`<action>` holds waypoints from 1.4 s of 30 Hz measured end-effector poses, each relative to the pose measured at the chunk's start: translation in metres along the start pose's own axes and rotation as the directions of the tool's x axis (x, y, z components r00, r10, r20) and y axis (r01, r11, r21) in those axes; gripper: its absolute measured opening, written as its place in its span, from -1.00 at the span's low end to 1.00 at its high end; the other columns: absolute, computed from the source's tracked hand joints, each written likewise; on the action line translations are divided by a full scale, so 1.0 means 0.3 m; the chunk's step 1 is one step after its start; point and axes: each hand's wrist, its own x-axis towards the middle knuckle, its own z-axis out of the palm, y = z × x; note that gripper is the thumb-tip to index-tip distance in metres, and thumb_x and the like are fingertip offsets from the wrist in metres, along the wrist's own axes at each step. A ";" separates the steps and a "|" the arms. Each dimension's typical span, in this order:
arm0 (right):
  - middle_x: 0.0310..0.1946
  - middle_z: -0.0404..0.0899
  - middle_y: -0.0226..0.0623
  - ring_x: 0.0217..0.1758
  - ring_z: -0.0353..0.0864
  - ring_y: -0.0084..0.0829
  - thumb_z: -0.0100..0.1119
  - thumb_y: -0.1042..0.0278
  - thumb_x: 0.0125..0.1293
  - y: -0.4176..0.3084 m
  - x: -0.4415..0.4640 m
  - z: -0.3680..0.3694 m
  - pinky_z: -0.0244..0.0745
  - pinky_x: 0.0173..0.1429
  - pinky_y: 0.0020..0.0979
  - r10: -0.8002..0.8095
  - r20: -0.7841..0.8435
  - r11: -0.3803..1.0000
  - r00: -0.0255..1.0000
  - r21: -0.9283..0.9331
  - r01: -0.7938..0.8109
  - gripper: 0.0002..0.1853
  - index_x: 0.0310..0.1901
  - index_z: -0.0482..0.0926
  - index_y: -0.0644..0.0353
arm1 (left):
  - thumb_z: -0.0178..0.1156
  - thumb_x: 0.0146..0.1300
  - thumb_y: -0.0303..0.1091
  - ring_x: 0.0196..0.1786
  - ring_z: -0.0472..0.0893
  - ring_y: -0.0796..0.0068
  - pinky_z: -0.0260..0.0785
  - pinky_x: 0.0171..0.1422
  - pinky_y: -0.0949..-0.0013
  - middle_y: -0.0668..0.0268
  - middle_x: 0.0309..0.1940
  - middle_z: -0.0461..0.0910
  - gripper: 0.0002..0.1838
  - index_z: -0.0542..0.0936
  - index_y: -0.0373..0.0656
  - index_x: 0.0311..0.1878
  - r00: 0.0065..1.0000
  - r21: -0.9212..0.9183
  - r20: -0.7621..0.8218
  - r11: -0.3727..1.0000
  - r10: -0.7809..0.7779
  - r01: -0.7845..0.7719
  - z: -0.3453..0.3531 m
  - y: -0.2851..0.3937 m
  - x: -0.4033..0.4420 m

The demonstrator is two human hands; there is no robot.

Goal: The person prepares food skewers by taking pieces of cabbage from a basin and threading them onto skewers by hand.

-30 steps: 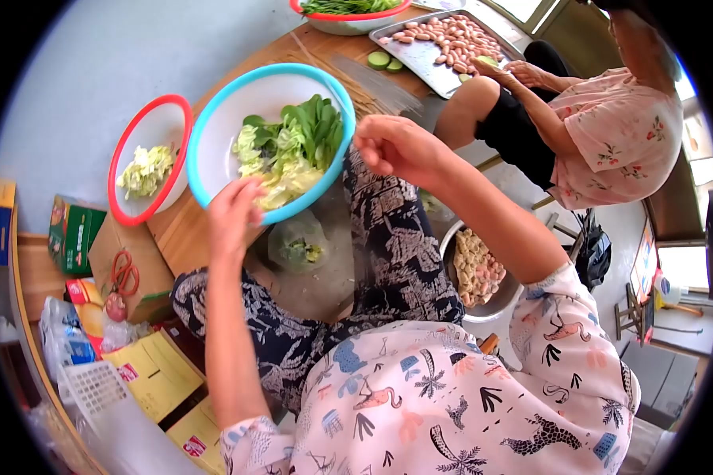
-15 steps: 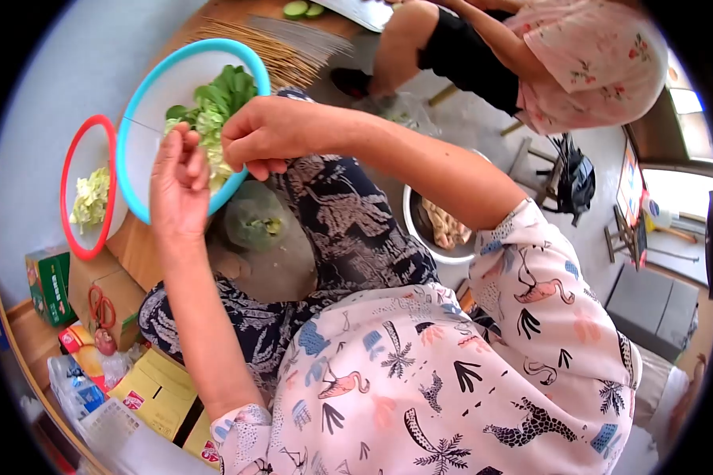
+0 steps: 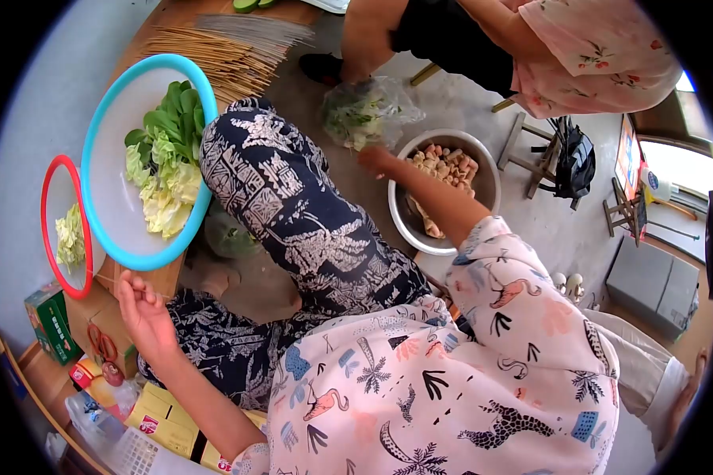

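My left hand [image 3: 145, 315] is raised just below the blue-rimmed basin [image 3: 117, 252], fingers apart and holding nothing. In that basin lie green leaves [image 3: 174, 119] and pale lettuce pieces [image 3: 166, 194]. My right hand [image 3: 379, 161] reaches down to the floor at the near edge of a clear plastic bag [image 3: 368, 115] with greens inside. Its fingers are small and partly hidden, so their grip cannot be made out. Right beside it stands a metal bowl [image 3: 489, 158] of pale, pinkish pieces [image 3: 450, 170].
A red-rimmed basin [image 3: 87, 273] holds more lettuce at the left. Wooden skewers [image 3: 214, 59] lie on the table. Another person [image 3: 586, 59] sits at the upper right. A stool [image 3: 531, 162] with a black bag [image 3: 574, 162] and a grey box [image 3: 653, 285] are on the right.
My right hand has gone from beside the blue-rimmed basin across my knee to the plastic bag on the floor. My left hand has moved down and left, away from the lettuce. The view has shifted.
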 end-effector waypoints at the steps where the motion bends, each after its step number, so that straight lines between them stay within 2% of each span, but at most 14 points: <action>1: 0.04 0.52 -0.21 0.07 0.52 -0.22 0.12 0.21 0.12 -0.015 0.054 0.078 0.46 0.05 -0.27 -0.004 0.000 1.000 1.000 0.008 0.004 -0.69 -0.07 0.55 0.00 | 0.02 0.38 -0.29 -0.41 0.32 0.65 0.18 -0.43 0.58 0.39 -0.34 0.44 -0.74 0.43 -0.22 0.03 0.999 0.005 -0.048 1.000 -0.018 0.018 -0.018 -0.006 -0.007; 3: 0.07 0.48 -0.20 0.23 0.37 -0.12 0.19 0.24 0.01 -0.061 0.152 0.198 0.33 0.22 -0.18 0.394 0.081 0.833 0.916 0.391 -0.392 -0.66 -0.10 0.55 -0.01 | 0.01 0.38 -0.30 -0.41 0.34 0.65 0.19 -0.42 0.58 0.38 -0.34 0.44 -0.74 0.42 -0.22 0.04 0.998 0.011 -0.056 0.999 -0.033 0.034 -0.013 -0.011 -0.029; 4: 0.07 0.48 -0.20 0.23 0.37 -0.12 0.19 0.24 0.01 -0.059 0.181 0.267 0.33 0.22 -0.18 0.390 0.083 0.833 0.917 0.394 -0.389 -0.66 -0.10 0.55 -0.01 | 0.01 0.38 -0.30 -0.41 0.35 0.64 0.20 -0.42 0.59 0.38 -0.34 0.45 -0.75 0.42 -0.22 0.03 0.996 0.029 -0.083 0.999 -0.042 0.045 -0.005 -0.015 -0.042; 6: -0.30 0.58 -0.28 -0.17 0.59 -0.19 0.05 0.20 0.14 -0.065 0.229 0.380 0.52 -0.06 -0.20 0.314 -0.462 0.941 0.829 0.267 -0.208 -0.81 -0.34 0.64 0.02 | 0.01 0.38 -0.30 -0.42 0.36 0.64 0.21 -0.41 0.59 0.37 -0.34 0.45 -0.75 0.42 -0.23 0.03 0.992 0.053 -0.118 0.997 -0.052 0.059 0.009 -0.022 -0.061; 10: -0.30 0.59 -0.28 -0.20 0.60 -0.20 0.04 0.23 0.15 -0.072 0.277 0.372 0.54 -0.13 -0.22 0.254 -0.466 0.962 0.848 0.214 -0.171 -0.83 -0.38 0.64 0.01 | 0.00 0.39 -0.30 -0.41 0.37 0.64 0.22 -0.41 0.59 0.38 -0.35 0.46 -0.74 0.42 -0.23 0.04 0.986 0.093 -0.139 0.990 -0.088 0.102 0.021 -0.035 -0.089; 12: -0.12 0.52 -0.30 0.10 0.47 -0.23 0.09 0.29 0.10 -0.098 0.252 0.261 0.43 0.12 -0.28 0.306 -0.023 0.940 0.952 0.166 -0.299 -0.77 -0.17 0.56 -0.06 | -0.01 0.39 -0.30 -0.41 0.36 0.65 0.22 -0.41 0.58 0.39 -0.35 0.46 -0.74 0.42 -0.22 0.05 0.986 0.111 -0.140 0.988 -0.094 0.109 0.018 -0.041 -0.095; 15: -0.08 0.52 -0.28 0.11 0.46 -0.24 0.06 0.28 0.11 -0.115 0.272 0.271 0.45 0.11 -0.30 0.307 0.066 0.944 0.949 0.103 -0.313 -0.80 -0.20 0.57 -0.05 | 0.01 0.38 -0.29 -0.41 0.36 0.65 0.22 -0.41 0.59 0.39 -0.35 0.46 -0.73 0.42 -0.22 0.05 0.984 0.113 -0.147 0.986 -0.105 0.122 0.011 -0.046 -0.101; 19: -0.02 0.52 -0.28 0.13 0.45 -0.26 0.05 0.31 0.10 -0.105 0.293 0.363 0.46 0.08 -0.31 0.299 -0.188 0.946 0.936 0.188 -0.264 -0.81 -0.23 0.58 -0.05 | 0.01 0.38 -0.30 -0.43 0.38 0.62 0.23 -0.41 0.58 0.36 -0.38 0.47 -0.76 0.44 -0.23 -0.01 0.981 0.109 -0.161 0.986 -0.107 0.125 0.022 -0.043 -0.109; 28: 0.03 0.51 -0.37 0.14 0.47 -0.28 0.21 0.40 -0.04 -0.098 0.349 0.247 0.51 0.02 -0.32 0.398 0.145 0.891 0.906 0.172 -0.419 -0.70 -0.18 0.59 -0.07 | 0.02 0.37 -0.30 -0.44 0.38 0.63 0.23 -0.41 0.59 0.38 -0.39 0.48 -0.77 0.45 -0.22 -0.01 0.974 0.124 -0.205 0.984 -0.097 0.124 0.011 -0.033 -0.133; 31: -0.15 0.61 -0.34 -0.10 0.59 -0.38 0.24 0.48 -0.01 -0.126 0.220 0.205 0.54 -0.13 -0.39 0.365 -0.122 0.913 0.923 0.240 -0.329 -0.74 -0.22 0.62 0.00 | 0.02 0.37 -0.30 -0.44 0.38 0.63 0.22 -0.41 0.59 0.38 -0.40 0.48 -0.77 0.45 -0.22 -0.02 0.973 0.116 -0.206 0.984 -0.107 0.133 0.017 -0.059 -0.136; 32: -0.32 0.63 -0.34 -0.26 0.61 -0.43 0.23 0.44 0.02 -0.170 0.121 0.085 0.54 -0.22 -0.39 0.621 -0.044 0.496 0.782 0.795 -0.349 -0.82 -0.28 0.65 0.04 | 0.02 0.37 -0.30 -0.44 0.38 0.63 0.21 -0.41 0.59 0.39 -0.40 0.48 -0.77 0.46 -0.22 -0.02 0.972 0.115 -0.206 0.984 -0.110 0.135 0.024 -0.071 -0.134; 33: -0.49 0.65 -0.33 -0.42 0.63 -0.48 0.21 0.41 0.06 -0.207 0.044 0.008 0.53 -0.31 -0.39 0.744 0.192 -0.137 0.640 0.981 -0.134 -0.88 -0.34 0.68 0.08 | 0.02 0.37 -0.30 -0.44 0.38 0.63 0.21 -0.41 0.59 0.39 -0.40 0.48 -0.77 0.46 -0.22 -0.02 0.973 0.106 -0.201 0.985 -0.113 0.136 0.034 -0.081 -0.132; 36: -0.57 0.60 -0.39 -0.50 0.56 -0.60 0.28 0.44 0.03 -0.234 -0.077 0.011 0.46 -0.39 -0.49 0.786 0.089 -0.098 0.612 0.995 -0.020 -0.86 -0.32 0.67 0.15 | 0.03 0.36 -0.30 -0.44 0.38 0.64 0.19 -0.42 0.59 0.39 -0.40 0.48 -0.77 0.46 -0.20 -0.03 0.974 0.098 -0.184 0.983 -0.136 0.156 0.054 -0.098 -0.126; 42: -0.54 0.51 -0.46 -0.55 0.45 -0.65 0.05 0.53 0.16 -0.360 -0.376 -0.322 0.33 -0.45 -0.59 0.703 0.165 -0.385 0.692 0.906 0.176 -0.82 -0.22 0.60 0.22 | 0.06 0.35 -0.29 -0.49 0.39 0.67 0.19 -0.45 0.60 0.41 -0.43 0.50 -0.81 0.50 -0.16 -0.07 0.988 0.045 -0.098 0.991 -0.118 0.123 0.057 -0.098 -0.120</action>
